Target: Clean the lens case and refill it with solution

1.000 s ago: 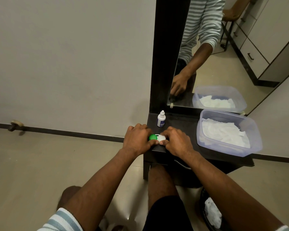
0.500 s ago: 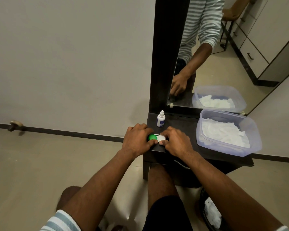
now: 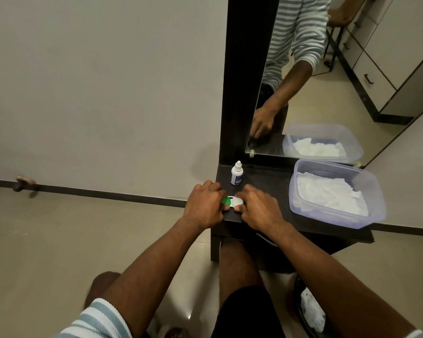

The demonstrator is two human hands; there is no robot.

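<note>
Lens case (image 3: 233, 202) lay at frame centre on the dark surface (image 3: 274, 191), long axis left-right between both grips: left hand (image 3: 204, 206) pinching green cap (image 3: 226, 201), right hand (image 3: 259, 208) holding white end, solution bottle (image 3: 236, 173) just above.

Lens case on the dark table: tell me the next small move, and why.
Probably lift the green cap off with the left hand. It sits tilted at the lens case, which the right hand steadies; the solution bottle stands capped behind, untouched.
</note>
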